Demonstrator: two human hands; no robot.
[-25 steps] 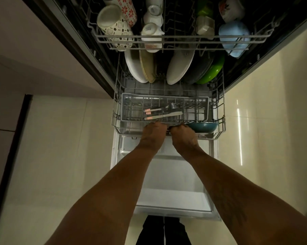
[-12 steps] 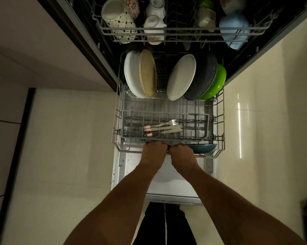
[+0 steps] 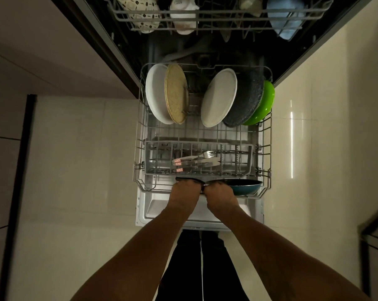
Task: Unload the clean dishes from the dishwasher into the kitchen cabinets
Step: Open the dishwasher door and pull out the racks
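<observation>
The lower rack (image 3: pixel 140 148) is drawn out over the open dishwasher door (image 3: pixel 153 209). My left hand (image 3: pixel 184 192) and my right hand (image 3: pixel 219 193) grip the rack's front rim side by side, fingers curled over it. At the rack's back stand a white plate (image 3: pixel 156 94), a tan plate (image 3: pixel 176 94), another white plate (image 3: pixel 219 97), a dark speckled plate (image 3: pixel 245 103) and a green bowl (image 3: pixel 264 104). A grey cutlery basket (image 3: pixel 157 161) holds a fork and knives (image 3: pixel 196 160). A teal pan (image 3: pixel 246 186) lies at the front right.
The upper rack (image 3: pixel 205 15) overhead carries patterned mugs (image 3: pixel 143 16), a white cup (image 3: pixel 182 11) and a blue bowl (image 3: pixel 287 20). Pale tiled floor lies on both sides. A dark-edged cabinet (image 3: pixel 377 235) stands at the right. My legs are below the door.
Both hands have pulled the lower rack toward me, out from under the upper rack. The plates are now in full view.
</observation>
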